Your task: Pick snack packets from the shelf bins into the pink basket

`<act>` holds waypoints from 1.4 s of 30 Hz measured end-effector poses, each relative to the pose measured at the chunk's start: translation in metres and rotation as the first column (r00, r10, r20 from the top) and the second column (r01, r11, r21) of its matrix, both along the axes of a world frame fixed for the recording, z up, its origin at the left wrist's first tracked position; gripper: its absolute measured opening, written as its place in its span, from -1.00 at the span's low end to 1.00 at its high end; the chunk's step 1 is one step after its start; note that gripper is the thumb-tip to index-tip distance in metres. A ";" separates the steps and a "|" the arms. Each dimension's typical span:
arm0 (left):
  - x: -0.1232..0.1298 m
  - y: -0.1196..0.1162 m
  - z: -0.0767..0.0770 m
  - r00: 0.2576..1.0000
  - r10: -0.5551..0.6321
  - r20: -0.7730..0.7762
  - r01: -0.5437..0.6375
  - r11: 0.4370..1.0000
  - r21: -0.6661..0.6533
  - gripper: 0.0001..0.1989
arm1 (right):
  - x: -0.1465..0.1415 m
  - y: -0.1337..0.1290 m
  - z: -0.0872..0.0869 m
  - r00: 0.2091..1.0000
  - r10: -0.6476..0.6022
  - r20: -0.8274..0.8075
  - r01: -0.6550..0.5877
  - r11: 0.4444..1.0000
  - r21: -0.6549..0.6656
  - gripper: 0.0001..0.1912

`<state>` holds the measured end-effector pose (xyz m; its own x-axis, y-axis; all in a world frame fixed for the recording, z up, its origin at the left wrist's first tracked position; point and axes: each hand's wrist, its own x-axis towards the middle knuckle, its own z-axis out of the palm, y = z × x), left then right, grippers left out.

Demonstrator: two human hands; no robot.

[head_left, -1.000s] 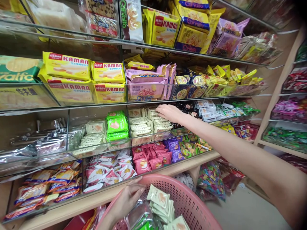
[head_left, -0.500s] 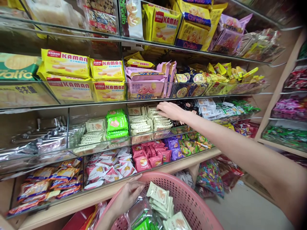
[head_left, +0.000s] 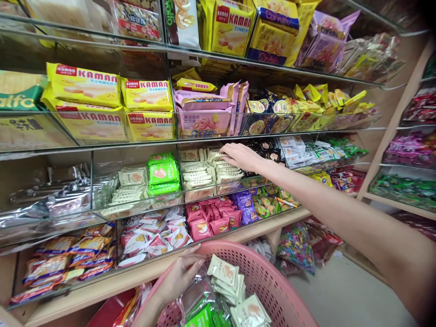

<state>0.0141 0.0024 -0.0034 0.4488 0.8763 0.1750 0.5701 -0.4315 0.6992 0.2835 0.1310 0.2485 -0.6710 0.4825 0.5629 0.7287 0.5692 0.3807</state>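
My right hand [head_left: 240, 156] reaches into the middle shelf, its fingers curled over the far end of a stack of small cream biscuit packets [head_left: 229, 172]. The fingertips are partly hidden among the packets. Down at the front, my left hand [head_left: 184, 272] holds the rim of a pink plastic basket [head_left: 265, 277]. Inside the basket lie more cream biscuit packets [head_left: 225, 272], green packets [head_left: 200, 318] and clear plastic wrapping [head_left: 195, 295].
Clear dividers and a front lip [head_left: 200, 193] edge the shelf compartment. Green packets [head_left: 164, 172] stand left of it, black packets [head_left: 270, 150] right. Yellow wafer packs [head_left: 85, 86] fill the shelf above; red packets [head_left: 211, 218] lie below. Bagged sweets [head_left: 296, 247] sit beyond the basket.
The view has shifted slightly, so the shelves appear a little farther left and higher. Both hands keep nearly the same places, on the packets and at the basket rim.
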 end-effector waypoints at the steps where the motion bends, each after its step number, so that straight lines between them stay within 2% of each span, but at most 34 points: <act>1: 0.000 0.000 0.000 1.000 0.001 0.001 -0.001 1.000 -0.001 -0.57 | 0.000 0.001 -0.001 1.000 -0.004 0.001 0.004 1.000 -0.013 -0.72; 7: 0.002 0.000 0.003 0.999 -0.029 0.015 0.028 1.000 0.008 -0.60 | -0.005 0.008 -0.005 0.999 0.012 0.033 -0.012 1.000 0.002 -0.70; 10: 0.002 0.000 0.003 0.999 -0.047 0.023 0.046 0.999 0.014 -0.61 | -0.003 0.005 -0.005 0.998 0.046 -0.033 -0.044 0.997 0.066 -0.68; 13: 0.001 0.000 0.002 1.000 -0.022 0.005 0.022 1.000 0.010 -0.60 | 0.004 -0.008 -0.006 0.978 0.130 -0.161 -0.105 0.982 0.156 -0.65; 16: 0.000 -0.001 0.003 1.000 -0.017 -0.021 0.017 1.000 0.013 -0.58 | 0.010 -0.035 -0.016 0.898 0.291 -0.330 -0.196 0.936 0.291 -0.68; 19: 0.001 -0.002 0.005 1.000 -0.016 -0.027 0.016 1.000 0.020 -0.58 | 0.009 -0.073 -0.051 0.760 0.445 -0.474 -0.296 0.886 0.357 -0.77; 21: 0.001 -0.002 0.004 1.000 -0.013 -0.026 0.014 1.000 0.016 -0.58 | 0.004 -0.099 -0.088 0.689 0.457 -0.563 -0.379 0.889 0.258 -0.82; 23: 0.001 -0.002 0.003 1.000 -0.012 -0.018 0.012 1.000 0.017 -0.57 | -0.004 -0.119 -0.129 0.665 0.323 -0.674 -0.442 0.897 -0.007 -0.83; 26: 0.002 -0.003 0.002 1.000 -0.017 -0.004 0.017 0.999 0.031 -0.58 | -0.016 -0.132 -0.185 0.710 0.054 -0.702 -0.464 0.786 -0.409 -0.84; 28: 0.002 -0.003 0.003 1.000 -0.024 0.000 0.024 0.999 0.032 -0.58 | -0.024 -0.131 -0.210 0.765 -0.063 -0.641 -0.425 0.699 -0.575 -0.83; 31: 0.003 -0.003 0.006 0.999 -0.048 0.002 0.048 0.999 0.017 -0.58 | -0.034 -0.123 -0.231 0.811 -0.154 -0.565 -0.367 0.618 -0.695 -0.82; 34: 0.003 -0.003 0.007 0.998 -0.061 0.007 0.061 0.998 0.015 -0.60 | -0.040 -0.117 -0.241 0.801 -0.186 -0.570 -0.374 0.587 -0.718 -0.76; 38: 0.003 -0.003 0.009 0.996 -0.083 0.017 0.083 0.996 0.025 -0.59 | -0.042 -0.116 -0.252 0.827 -0.217 -0.519 -0.311 0.593 -0.743 -0.77; 42: 0.004 -0.003 0.010 0.996 -0.091 0.023 0.090 0.995 0.031 -0.60 | -0.041 -0.113 -0.261 0.883 -0.192 -0.429 -0.213 0.649 -0.730 -0.73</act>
